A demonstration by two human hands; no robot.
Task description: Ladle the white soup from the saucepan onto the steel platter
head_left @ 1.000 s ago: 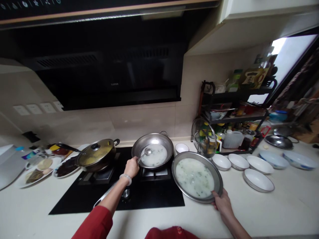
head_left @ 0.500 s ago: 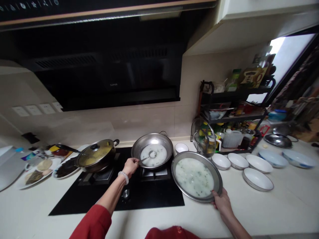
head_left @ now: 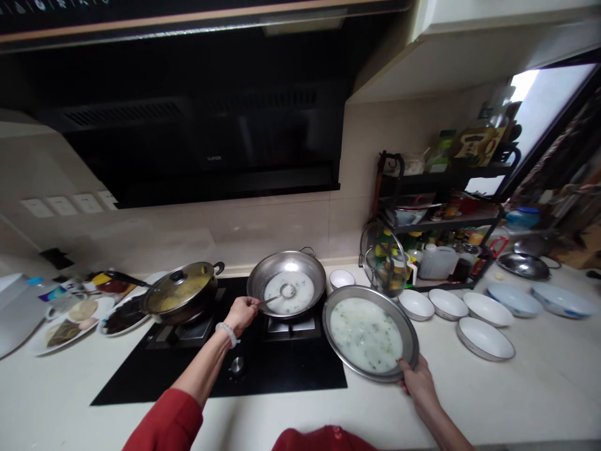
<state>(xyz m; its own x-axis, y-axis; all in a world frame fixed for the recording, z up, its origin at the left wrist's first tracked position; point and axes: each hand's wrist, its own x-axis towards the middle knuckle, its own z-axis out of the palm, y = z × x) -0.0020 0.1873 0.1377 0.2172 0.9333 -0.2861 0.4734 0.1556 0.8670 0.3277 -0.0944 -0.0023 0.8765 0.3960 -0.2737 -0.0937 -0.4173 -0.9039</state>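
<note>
With closed fingers, my left hand (head_left: 241, 315) grips the handle of a metal ladle (head_left: 271, 299). The ladle's bowl lies in the white, green-flecked soup (head_left: 295, 283) inside a steel wok (head_left: 259, 274) on the right burner. My right hand (head_left: 417, 376) is closed on the near right rim of a wide metal basin (head_left: 410, 338). More of the same white soup with green bits (head_left: 366, 332) fills much of that basin, just right of the cooktop. Some of the right fingers are hidden under the rim.
A lidded pan (head_left: 181, 291) stands on the left burner of the black cooktop (head_left: 282, 369). Plates of food (head_left: 123, 316) lie to its left. Several white bowls (head_left: 486, 338) and a spice rack (head_left: 446, 222) are at the right. A glass lid (head_left: 384, 257) leans there.
My left hand has shifted slightly left, along with the ladle's handle. The right hand and the basin look the same.
</note>
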